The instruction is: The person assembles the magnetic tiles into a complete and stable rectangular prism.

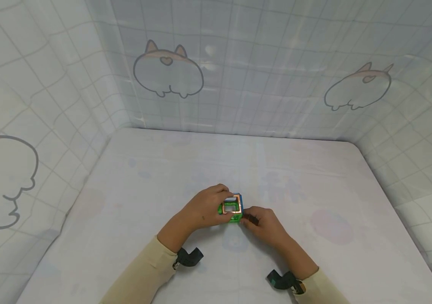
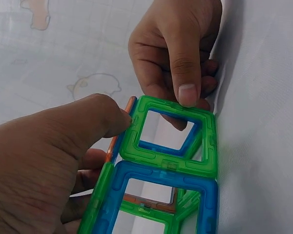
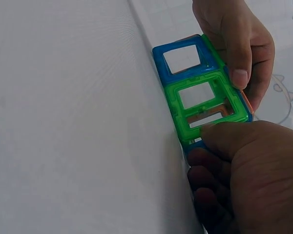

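Low on the white surface stands a small box-like structure of magnetic tiles (image 1: 235, 218). Its square frames are green, blue and orange. Side by side in the left wrist view are a green tile (image 2: 185, 165) and a blue tile (image 2: 112, 195). My left hand (image 1: 208, 209) grips the structure from the left and above, thumb on the near side and fingers behind. At the right end, my right hand (image 1: 269, 228) pinches the green tile's edge; its thumb (image 2: 188, 92) lies outside and a fingertip shows through the opening. The remaining right fingers are curled beneath the thumb.
A pale cloth (image 1: 162, 160) covers the tabletop. Grid-patterned curtains with cartoon animals (image 1: 168, 74) stand behind and along both sides. A black wrist device (image 1: 190, 256) is on the left forearm, another black device (image 1: 280, 280) on the right.
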`<state>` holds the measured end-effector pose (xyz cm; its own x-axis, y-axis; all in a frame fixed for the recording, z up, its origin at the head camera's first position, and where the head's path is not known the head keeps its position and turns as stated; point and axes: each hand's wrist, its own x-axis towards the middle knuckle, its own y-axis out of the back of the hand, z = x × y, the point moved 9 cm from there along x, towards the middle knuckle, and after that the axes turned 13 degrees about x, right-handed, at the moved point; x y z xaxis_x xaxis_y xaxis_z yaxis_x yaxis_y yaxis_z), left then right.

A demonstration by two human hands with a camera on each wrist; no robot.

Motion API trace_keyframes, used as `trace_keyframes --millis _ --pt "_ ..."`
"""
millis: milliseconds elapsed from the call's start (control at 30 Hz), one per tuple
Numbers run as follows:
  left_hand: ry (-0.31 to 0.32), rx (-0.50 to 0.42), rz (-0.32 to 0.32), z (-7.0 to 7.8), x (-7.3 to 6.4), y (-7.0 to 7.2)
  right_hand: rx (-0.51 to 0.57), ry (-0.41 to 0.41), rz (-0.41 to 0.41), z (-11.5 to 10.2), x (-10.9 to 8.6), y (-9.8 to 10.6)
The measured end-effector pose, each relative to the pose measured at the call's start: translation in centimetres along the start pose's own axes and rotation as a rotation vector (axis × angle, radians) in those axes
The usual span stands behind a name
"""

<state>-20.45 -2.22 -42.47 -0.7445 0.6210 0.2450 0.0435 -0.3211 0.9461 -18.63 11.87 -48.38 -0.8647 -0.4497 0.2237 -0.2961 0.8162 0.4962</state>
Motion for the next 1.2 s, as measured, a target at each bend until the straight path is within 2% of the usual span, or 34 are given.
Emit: trace_keyframes --millis 333,733,1200 --pt "-0.01 -0.008 -0.003 -0.01 -0.07 -0.27 -0.025 0.032 -0.002 -0.43 0.1 -0.05" --pt "-0.009 0.019 0.005 -0.02 -0.08 -0.3 -0.046 0.034 0.013 -0.39 -0.01 0.08" --pt "0.007 0.01 -0.046 -0.46 -0.09 -0.51 -0.049 0.027 0.004 -0.3 0.0 0.0"
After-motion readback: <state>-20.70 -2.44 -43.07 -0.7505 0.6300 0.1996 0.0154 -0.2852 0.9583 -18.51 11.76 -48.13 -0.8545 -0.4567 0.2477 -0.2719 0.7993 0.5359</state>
